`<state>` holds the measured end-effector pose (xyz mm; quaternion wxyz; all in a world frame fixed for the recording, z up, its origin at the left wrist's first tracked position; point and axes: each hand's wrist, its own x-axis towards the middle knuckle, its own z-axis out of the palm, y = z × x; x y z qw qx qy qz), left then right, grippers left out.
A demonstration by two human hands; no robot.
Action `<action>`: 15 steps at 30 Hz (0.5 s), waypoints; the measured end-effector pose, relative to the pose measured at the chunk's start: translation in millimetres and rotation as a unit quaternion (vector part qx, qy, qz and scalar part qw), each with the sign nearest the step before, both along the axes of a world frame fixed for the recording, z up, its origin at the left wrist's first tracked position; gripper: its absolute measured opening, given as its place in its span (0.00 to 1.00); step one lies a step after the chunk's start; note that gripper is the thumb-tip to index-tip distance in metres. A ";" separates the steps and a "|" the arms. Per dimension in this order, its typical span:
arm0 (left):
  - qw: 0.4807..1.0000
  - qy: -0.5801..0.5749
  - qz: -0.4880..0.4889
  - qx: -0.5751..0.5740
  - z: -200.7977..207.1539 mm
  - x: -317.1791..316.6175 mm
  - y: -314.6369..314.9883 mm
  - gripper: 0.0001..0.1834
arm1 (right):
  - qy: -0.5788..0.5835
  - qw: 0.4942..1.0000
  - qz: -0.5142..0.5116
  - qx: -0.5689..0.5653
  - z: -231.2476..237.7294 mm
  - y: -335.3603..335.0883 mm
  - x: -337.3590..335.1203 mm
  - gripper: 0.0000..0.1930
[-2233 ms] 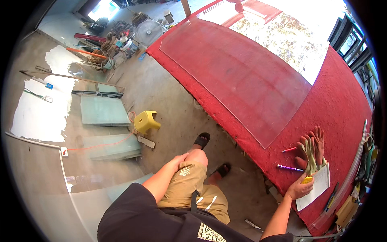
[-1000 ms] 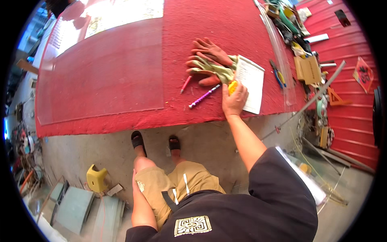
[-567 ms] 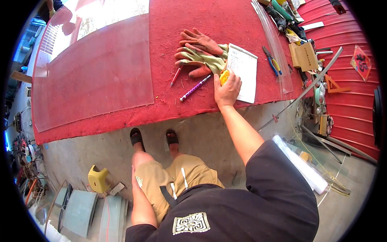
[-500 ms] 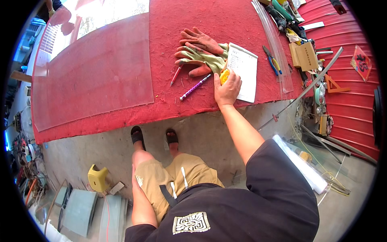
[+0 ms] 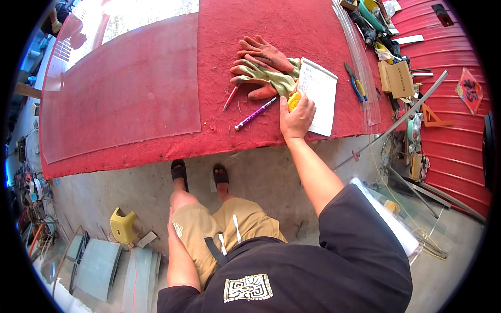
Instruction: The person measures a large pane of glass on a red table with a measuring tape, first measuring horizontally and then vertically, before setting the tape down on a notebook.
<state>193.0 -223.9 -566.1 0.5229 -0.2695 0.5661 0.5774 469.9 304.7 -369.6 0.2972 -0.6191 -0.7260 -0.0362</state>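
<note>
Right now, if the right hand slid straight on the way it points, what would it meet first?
Past the yellow tape measure it holds, the right hand would probably meet the work gloves, cuff side first; the notepad lies close on the right; depth is unclear.

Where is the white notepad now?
In the head view, the notepad lies on the red table, right of centre, between the gloves on its left and the pliers on its right, with the right hand at its lower left.

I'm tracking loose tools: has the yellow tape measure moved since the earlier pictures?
No. Against the notepad, the yellow tape measure keeps its place at the left edge, beside the work gloves; the camera view shifted.
</note>
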 end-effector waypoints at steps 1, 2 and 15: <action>1.000 0.001 0.000 0.001 0.5 -0.5 -0.4 0.30 | -0.001 1.000 -0.001 -0.001 0.7 -0.1 -0.2 0.30; 1.000 0.004 0.001 0.002 1.3 -1.3 -1.0 0.30 | 0.001 1.000 -0.002 -0.001 1.3 -0.1 -0.6 0.30; 1.000 0.018 -0.004 0.005 -1.4 -16.0 -31.5 0.31 | 0.009 1.000 -0.001 -0.017 0.3 0.4 -1.2 0.30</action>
